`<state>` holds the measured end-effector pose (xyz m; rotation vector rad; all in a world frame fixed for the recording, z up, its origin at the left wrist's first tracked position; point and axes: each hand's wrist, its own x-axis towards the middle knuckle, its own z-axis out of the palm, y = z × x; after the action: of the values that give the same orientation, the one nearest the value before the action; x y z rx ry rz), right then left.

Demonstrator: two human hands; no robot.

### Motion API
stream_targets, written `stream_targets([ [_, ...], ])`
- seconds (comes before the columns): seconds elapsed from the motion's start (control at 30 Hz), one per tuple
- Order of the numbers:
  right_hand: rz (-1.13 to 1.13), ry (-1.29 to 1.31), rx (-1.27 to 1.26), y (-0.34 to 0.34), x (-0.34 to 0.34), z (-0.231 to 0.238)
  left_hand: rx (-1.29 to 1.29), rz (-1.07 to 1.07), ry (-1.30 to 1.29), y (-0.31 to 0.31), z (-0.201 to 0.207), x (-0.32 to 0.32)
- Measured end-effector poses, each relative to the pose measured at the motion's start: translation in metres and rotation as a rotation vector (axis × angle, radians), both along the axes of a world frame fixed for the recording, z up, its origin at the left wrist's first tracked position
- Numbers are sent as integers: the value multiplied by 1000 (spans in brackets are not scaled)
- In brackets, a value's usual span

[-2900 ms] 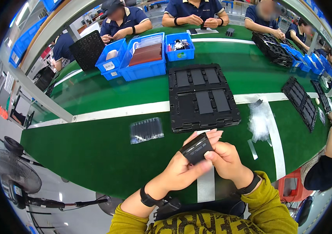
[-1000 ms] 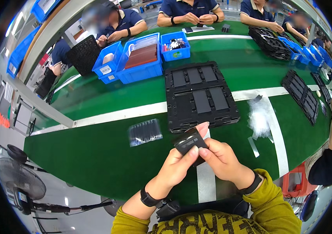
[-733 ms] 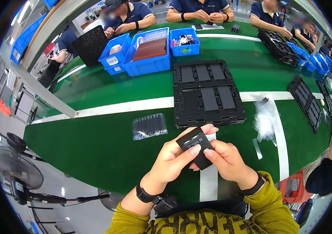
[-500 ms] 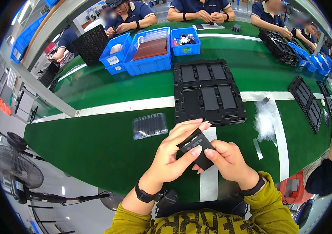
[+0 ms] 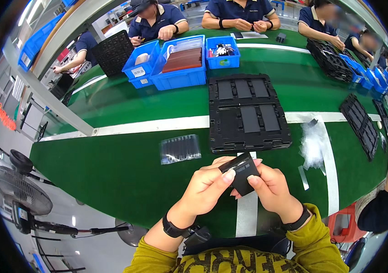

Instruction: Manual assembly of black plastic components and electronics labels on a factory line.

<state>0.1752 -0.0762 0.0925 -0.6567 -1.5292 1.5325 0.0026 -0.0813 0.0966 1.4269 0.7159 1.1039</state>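
Observation:
Between my two hands, above the near edge of the green table, is a flat black battery (image 5: 247,183) with small pale print, tilted. My left hand (image 5: 203,190) pinches its upper left side, the thumb on the front by a shiny strip and the fingers mostly hidden behind. With its thumb on the front face, my right hand (image 5: 272,187) grips the right side, fingertips partly behind. Just beyond my hands lies a black compartment tray (image 5: 223,144), apparently stacked, holding several flat dark grey pieces (image 5: 250,119). One lower left compartment shows no such piece.
A clear plastic sheet with dark strips (image 5: 180,149) lies left of the tray. Clear film pieces (image 5: 312,148) are heaped to the right. Blue bins (image 5: 178,82) stand beyond, before several co-workers. More black trays (image 5: 358,125) lie at right; a fan (image 5: 23,191) stands left.
My left fingers have come down from above the battery's top edge to behind it, and the left thumb has slid up toward that edge. The view has shifted slightly.

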Motion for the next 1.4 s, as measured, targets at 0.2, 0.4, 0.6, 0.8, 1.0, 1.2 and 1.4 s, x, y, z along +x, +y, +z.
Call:
stream_targets([
  [0.2, -72, -122, 373, 3, 2, -6, 123, 20, 18, 4, -2, 1],
  [0.4, -49, -82, 310, 1, 1, -6, -3, -9, -33, 1, 6, -1],
  [0.6, -13, -34, 149, -1, 4, -6, -177, -86, -164, -5, 18, 5],
  [0.8, 23, 24, -25, -2, 0, -6, -181, -76, -218, -2, 12, 2],
  [1.0, 48, 53, -129, -1, -2, -3, 347, 78, 228, 8, 9, -8],
  [1.2, 79, 51, -197, 1, 0, -6, 614, 247, 533, 11, 17, -13],
  [1.4, 41, 5, -85, -1, 2, -5, 866, 320, 723, 12, 17, -14],
])
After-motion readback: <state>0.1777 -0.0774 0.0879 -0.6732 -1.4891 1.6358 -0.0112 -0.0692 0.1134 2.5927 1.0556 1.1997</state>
